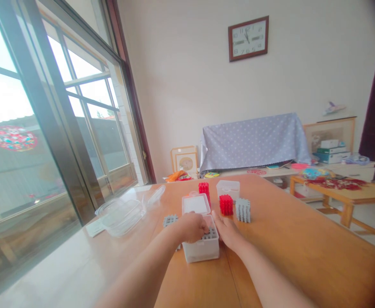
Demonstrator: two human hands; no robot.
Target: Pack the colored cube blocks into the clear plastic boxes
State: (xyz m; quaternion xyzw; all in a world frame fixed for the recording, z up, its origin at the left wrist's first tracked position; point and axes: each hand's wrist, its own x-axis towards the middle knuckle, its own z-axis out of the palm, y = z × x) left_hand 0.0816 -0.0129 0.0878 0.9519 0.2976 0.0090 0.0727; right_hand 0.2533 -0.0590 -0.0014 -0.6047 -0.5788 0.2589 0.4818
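Observation:
A small clear plastic box [202, 250] stands on the wooden table [286, 248], its hinged lid [196, 204] flipped up at the back. My left hand [192, 227] reaches into the box, fingers curled down over a grey ridged block [210, 233] inside. My right hand [226, 231] lies against the box's right side with fingers stretched flat. Just beyond are a red block [226, 204], a grey block [243, 209], another red block [203, 188] and a second clear box [228, 189]. A further grey block [169, 220] lies left of my left hand.
A larger clear container [121, 216] and a loose lid [155, 196] sit at the table's left, near the big window. Behind the table are a cloth-covered piece of furniture [253, 141], a low wooden table [341, 188] with clutter, and a wall clock [248, 38].

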